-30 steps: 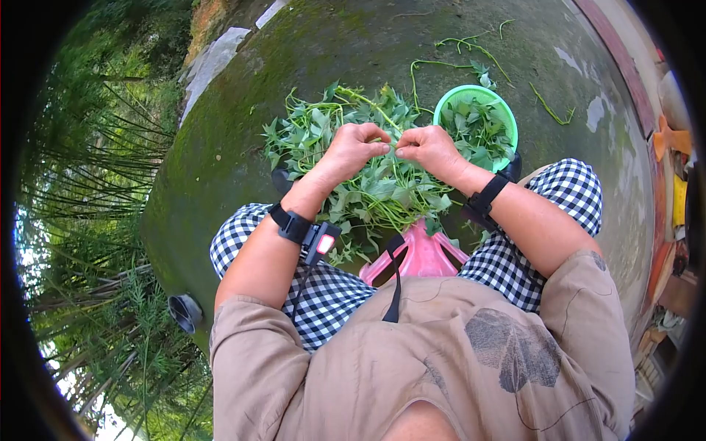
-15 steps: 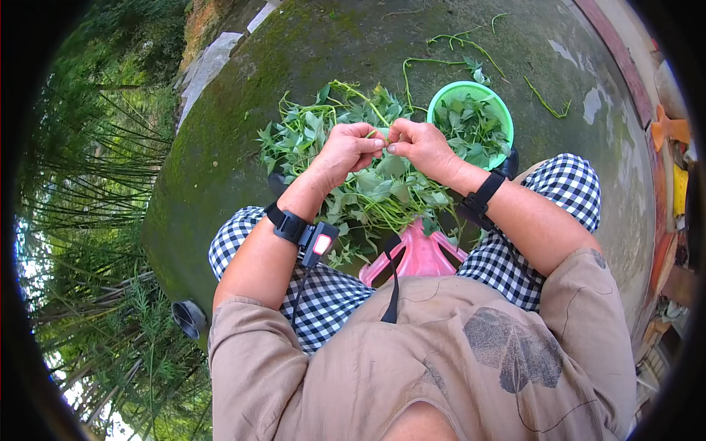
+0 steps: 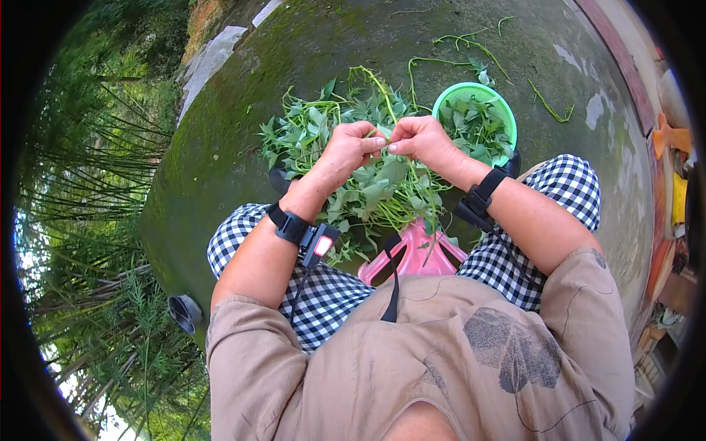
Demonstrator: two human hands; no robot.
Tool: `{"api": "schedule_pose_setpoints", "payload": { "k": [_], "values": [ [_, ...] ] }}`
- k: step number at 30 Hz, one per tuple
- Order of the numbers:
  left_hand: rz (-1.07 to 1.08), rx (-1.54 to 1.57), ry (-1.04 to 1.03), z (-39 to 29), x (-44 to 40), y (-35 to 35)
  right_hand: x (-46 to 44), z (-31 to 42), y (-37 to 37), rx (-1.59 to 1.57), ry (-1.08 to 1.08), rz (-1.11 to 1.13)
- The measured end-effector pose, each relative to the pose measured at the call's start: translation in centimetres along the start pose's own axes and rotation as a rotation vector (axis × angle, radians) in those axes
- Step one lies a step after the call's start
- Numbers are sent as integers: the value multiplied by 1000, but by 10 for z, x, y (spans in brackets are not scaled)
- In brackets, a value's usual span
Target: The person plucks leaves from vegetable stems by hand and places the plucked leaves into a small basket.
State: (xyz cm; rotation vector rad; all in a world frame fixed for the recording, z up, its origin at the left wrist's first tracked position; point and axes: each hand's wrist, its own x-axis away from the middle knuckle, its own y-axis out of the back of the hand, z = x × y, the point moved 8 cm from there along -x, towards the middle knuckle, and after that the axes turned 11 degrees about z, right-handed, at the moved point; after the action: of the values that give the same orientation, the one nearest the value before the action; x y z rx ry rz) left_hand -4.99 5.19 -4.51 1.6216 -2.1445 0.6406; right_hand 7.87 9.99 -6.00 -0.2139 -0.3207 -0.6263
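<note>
Above a loose heap of leafy green vines [image 3: 382, 195], my two hands meet fingertip to fingertip. My left hand [image 3: 351, 151] is closed in a pinch on the vine, near a pale leaf. Thumb and forefinger of my right hand [image 3: 425, 141] pinch the same green vine stem [image 3: 384, 92], whose upper part arches up and away beyond the fingers. The exact spot of the grip is partly hidden by the fingertips. Just right of the heap stands a bright green basket [image 3: 512, 121] with picked leaves [image 3: 474, 128] inside.
A pink plastic stool [image 3: 417, 250] shows between my knees, under the heap's near edge. Bare vine stems [image 3: 550, 103] lie on the mossy concrete ground [image 3: 353, 33] beyond the basket. A dark round container [image 3: 184, 313] sits at the left edge, beside the bamboo-like plants [image 3: 95, 220].
Both hands stay together in nearly the same place. The held stem's upper end has shifted slightly up and to the right; the view has moved a little.
</note>
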Motion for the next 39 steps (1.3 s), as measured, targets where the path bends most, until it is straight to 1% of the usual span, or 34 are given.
{"api": "schedule_pose_setpoints", "payload": {
  "k": [3, 6, 7, 10, 12, 13, 15, 18, 21, 24, 27, 30, 33, 36, 39],
  "values": [
    [1, 78, -18, -2, 1, 2, 1, 4, -5, 89, 25, -11],
    [17, 95, -21, -1, 1, 1, 5, 11, -4, -56, 37, -54],
    [21, 91, -21, 0, 2, 1, 3, 8, -4, -25, 40, -51],
    [16, 17, -7, -1, 4, -1, 2, 6, -3, 52, 57, -59],
    [0, -136, -52, 0, -2, 1, 5, 7, -3, 85, 73, -78],
    [-8, -212, -75, 1, -3, 2, 5, 8, -4, 61, 88, -75],
    [-3, -157, -41, 3, -1, 2, 6, 11, -6, 13, 116, -65],
    [14, -100, -11, -4, 3, 1, 7, 9, -6, -183, 32, -25],
    [29, -57, -1, -8, 5, -2, 8, 9, -8, -320, 5, -17],
    [19, -50, -14, -5, 4, -1, 9, 9, -10, -361, -18, -27],
    [-21, -7, -26, -3, 5, -1, 6, 13, -2, -102, -29, -28],
    [-31, 50, -18, -6, 8, -1, 3, 19, 4, 173, 53, -83],
    [-19, 77, -23, -4, 6, 1, 4, 22, 2, 198, 68, -40],
    [2, 84, -33, -4, 6, -1, 2, 22, 2, 191, 164, -80],
    [7, 65, -49, -4, 6, -3, 3, 24, -1, 151, 198, -50]
  ]
}}
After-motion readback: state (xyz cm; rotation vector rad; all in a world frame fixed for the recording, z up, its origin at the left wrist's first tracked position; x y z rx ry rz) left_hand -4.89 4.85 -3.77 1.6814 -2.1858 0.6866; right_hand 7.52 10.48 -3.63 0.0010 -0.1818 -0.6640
